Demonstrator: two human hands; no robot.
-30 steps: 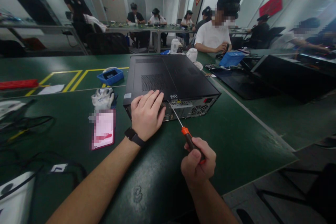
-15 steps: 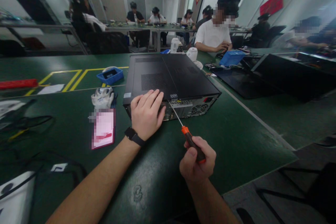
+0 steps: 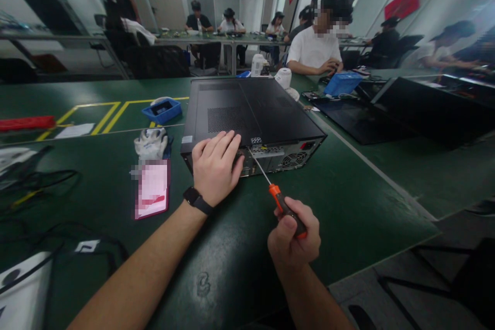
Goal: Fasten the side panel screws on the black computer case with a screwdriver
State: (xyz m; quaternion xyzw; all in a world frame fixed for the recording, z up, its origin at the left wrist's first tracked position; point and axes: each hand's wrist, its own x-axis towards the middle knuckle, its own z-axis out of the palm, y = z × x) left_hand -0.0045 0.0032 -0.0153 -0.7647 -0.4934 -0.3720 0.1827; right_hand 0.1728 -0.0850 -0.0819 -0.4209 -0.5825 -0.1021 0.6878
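A black desktop computer case point(image 3: 270, 108) lies flat on the green table, its rear panel with a round fan grille point(image 3: 295, 160) facing me. My left hand point(image 3: 216, 172) rests over the case's near edge, fingers stretched on the top cover and thumb down by the rear panel. In my right hand point(image 3: 296, 240), closed round the handle, is a screwdriver point(image 3: 275, 192) in orange and dark grey. Its thin shaft slants up to the left, and the tip meets the upper rear panel just right of my left hand. Whether a screw sits at the tip is too small to tell.
Left of the case are a blue bin point(image 3: 164, 112), work gloves point(image 3: 152, 144) and a phone point(image 3: 153, 191). Cables point(image 3: 42, 180) run along the far left. Dark panels point(image 3: 363, 118) and a blue box point(image 3: 342, 84) lie right. A co-worker point(image 3: 315, 51) sits across the table.
The screwdriver handle and my right hand have shifted slightly right and turned a little. The tip stays at the same spot, and my left hand has barely moved.
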